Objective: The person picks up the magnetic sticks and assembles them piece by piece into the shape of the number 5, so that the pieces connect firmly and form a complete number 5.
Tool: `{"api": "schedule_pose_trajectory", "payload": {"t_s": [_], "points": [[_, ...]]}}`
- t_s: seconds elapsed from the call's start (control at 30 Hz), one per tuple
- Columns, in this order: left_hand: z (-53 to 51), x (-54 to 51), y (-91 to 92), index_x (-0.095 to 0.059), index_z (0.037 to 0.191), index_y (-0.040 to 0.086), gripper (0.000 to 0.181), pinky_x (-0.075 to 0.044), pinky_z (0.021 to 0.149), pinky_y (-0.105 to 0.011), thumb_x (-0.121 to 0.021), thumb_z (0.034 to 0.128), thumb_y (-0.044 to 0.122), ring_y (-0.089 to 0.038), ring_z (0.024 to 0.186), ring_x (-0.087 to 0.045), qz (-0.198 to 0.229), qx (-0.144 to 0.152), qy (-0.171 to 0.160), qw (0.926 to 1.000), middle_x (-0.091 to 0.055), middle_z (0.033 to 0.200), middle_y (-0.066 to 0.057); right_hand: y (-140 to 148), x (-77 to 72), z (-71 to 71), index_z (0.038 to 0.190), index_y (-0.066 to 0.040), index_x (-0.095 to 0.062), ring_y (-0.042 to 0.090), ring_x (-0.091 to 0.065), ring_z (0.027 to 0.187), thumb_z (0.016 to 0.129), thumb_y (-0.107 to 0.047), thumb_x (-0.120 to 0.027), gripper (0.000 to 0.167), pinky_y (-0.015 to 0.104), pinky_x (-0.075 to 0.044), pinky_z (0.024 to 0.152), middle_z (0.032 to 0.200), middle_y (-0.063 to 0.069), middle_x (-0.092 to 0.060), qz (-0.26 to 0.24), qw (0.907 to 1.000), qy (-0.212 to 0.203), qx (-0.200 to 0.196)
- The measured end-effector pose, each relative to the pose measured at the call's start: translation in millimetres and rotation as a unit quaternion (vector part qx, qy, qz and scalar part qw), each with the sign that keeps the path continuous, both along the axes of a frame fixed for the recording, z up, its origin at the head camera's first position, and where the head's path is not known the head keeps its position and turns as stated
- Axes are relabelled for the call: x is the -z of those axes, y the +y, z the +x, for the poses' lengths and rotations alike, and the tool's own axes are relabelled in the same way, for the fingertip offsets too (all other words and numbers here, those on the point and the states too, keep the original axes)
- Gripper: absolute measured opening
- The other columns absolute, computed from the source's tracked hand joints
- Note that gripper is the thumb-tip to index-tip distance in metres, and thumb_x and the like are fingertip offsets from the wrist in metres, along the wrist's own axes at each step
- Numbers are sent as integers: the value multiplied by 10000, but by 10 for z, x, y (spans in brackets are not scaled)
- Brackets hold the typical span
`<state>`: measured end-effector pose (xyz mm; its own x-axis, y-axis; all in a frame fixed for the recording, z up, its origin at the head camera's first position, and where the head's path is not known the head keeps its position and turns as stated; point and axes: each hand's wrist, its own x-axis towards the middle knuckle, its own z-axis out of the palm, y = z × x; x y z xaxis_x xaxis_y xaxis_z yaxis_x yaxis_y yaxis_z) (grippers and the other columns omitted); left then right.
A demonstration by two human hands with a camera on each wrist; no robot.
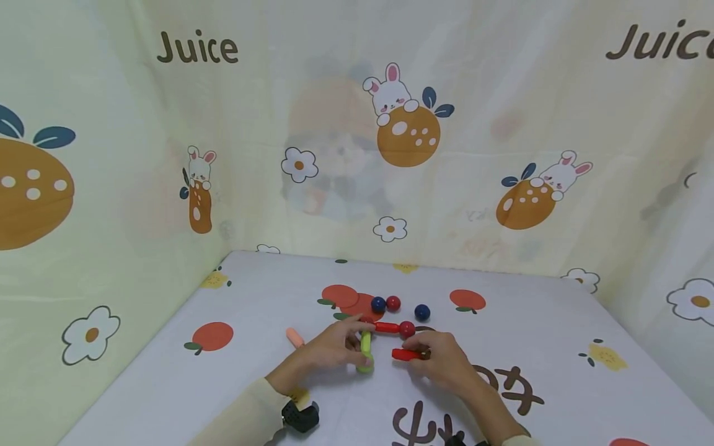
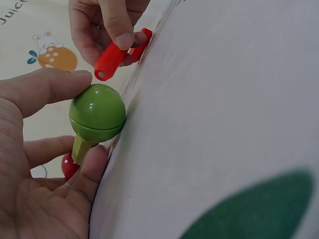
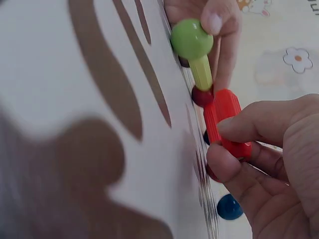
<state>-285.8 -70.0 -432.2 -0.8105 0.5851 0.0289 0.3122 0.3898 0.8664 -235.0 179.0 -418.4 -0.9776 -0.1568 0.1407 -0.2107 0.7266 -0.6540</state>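
Note:
My left hand (image 1: 336, 344) holds a green ball (image 2: 97, 112) with its thumb on it and other fingers around the yellow-green rod (image 1: 365, 342) attached to it. That rod runs to a red ball (image 3: 202, 96) at its far end, from which a red rod (image 1: 387, 327) leads right to another red ball (image 1: 407, 329). Just right of the green ball, my right hand (image 1: 442, 361) pinches a separate red rod (image 3: 232, 124) between thumb and fingers. In the left wrist view this held rod (image 2: 110, 61) points toward the green ball, apart from it.
Behind the joined pieces lie a dark blue ball (image 1: 378, 304) and a red ball (image 1: 393, 303) side by side, with another blue ball (image 1: 422, 312) to their right. A peach-coloured rod (image 1: 294, 337) lies left of my left hand. Printed curtains stand behind and beside the table.

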Motion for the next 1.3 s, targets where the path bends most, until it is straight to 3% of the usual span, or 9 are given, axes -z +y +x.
{"api": "schedule_pose_trajectory", "payload": {"t_s": [0.23, 0.47, 0.63, 0.9, 1.07, 1.3], "points": [[-18, 9, -24, -575, 1430, 99, 642, -502, 732, -232, -834, 845, 156, -153, 892, -586, 112, 69, -4, 9999, -266, 1651, -144, -41, 68, -47, 1010, -168, -792, 135, -610, 887, 796, -75, -841, 238, 268, -561, 779, 946, -81, -700, -66, 9981, 151, -586], [-39, 34, -30, -571, 1431, 96, 644, -490, 672, -218, -831, 843, 132, -136, 834, -605, 224, 163, -101, 9996, -275, 1647, -140, -96, 78, -30, 1009, -191, -785, 145, -577, 829, 810, -130, -843, 216, 249, -501, 718, 926, -85, -688, -177, 9938, -117, -1095], [-48, 38, -37, -576, 1428, 101, 640, -485, 672, -223, -832, 842, 132, -144, 829, -606, 225, 137, -110, 9996, -295, 1634, -141, -136, 66, -33, 995, -177, -786, 157, -570, 799, 810, -133, -847, 199, 250, -492, 686, 902, -78, -688, -253, 9927, -161, -1171], [-52, 24, -39, -586, 1417, 98, 625, -488, 678, -225, -833, 844, 138, -149, 833, -606, 303, 151, -133, 9993, -274, 1643, -148, -118, 23, -91, 992, -170, -782, 148, -599, 843, 847, -186, -819, 150, 257, -513, 739, 898, -90, -699, -264, 9916, -78, -1264], [-55, 31, -40, -596, 1406, 106, 615, -489, 668, -222, -836, 841, 148, -137, 827, -612, 288, 155, -139, 9994, -255, 1653, -146, -84, -3, -132, 968, -143, -782, 157, -590, 823, 890, -206, -778, 100, 266, -516, 713, 862, -75, -680, -379, 9939, 124, -1029], [-50, 30, -32, -592, 1399, 80, 616, -489, 647, -214, -836, 836, 134, -123, 822, -614, 346, 203, -162, 9991, -243, 1656, -158, 7, -36, -289, 959, -142, -782, 151, -559, 814, 903, -146, -769, 57, 239, -504, 645, 861, -58, -674, -322, 9971, 682, -65]]}}
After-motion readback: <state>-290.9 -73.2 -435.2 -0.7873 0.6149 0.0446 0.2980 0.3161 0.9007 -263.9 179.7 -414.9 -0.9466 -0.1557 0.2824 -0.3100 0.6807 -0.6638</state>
